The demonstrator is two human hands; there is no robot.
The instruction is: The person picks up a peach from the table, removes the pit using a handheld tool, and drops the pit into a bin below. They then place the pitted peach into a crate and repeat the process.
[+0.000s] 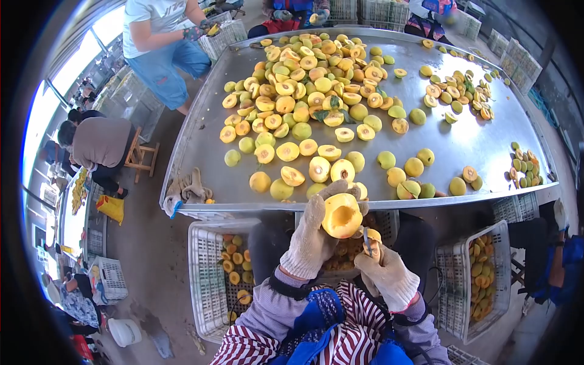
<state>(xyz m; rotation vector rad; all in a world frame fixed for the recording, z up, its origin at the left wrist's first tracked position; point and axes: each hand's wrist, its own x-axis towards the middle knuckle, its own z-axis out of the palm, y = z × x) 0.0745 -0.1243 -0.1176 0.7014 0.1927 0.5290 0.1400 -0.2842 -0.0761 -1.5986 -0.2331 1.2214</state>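
Now left hand (312, 237) around hollowed fruit (342, 217), right hand (392, 277) around blade (367, 238) and fruit piece (375, 245).

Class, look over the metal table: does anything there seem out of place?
Yes: crumpled cloth, possibly gloves, lies at the near-left corner of the metal table. It looks odd because the table otherwise holds mostly fruit.

table (204, 149): large fruit heap (298, 88) left of centre, smaller fruit pile (453, 91) to its right, third cluster (528, 165) at near right corner. gloves (193, 188) on near left corner. below near edge, left to right: left crate (204, 274), middle crate (393, 226), right crate (453, 286); fruit in each. left hand (311, 234), with fruit half (342, 216), above middle crate.
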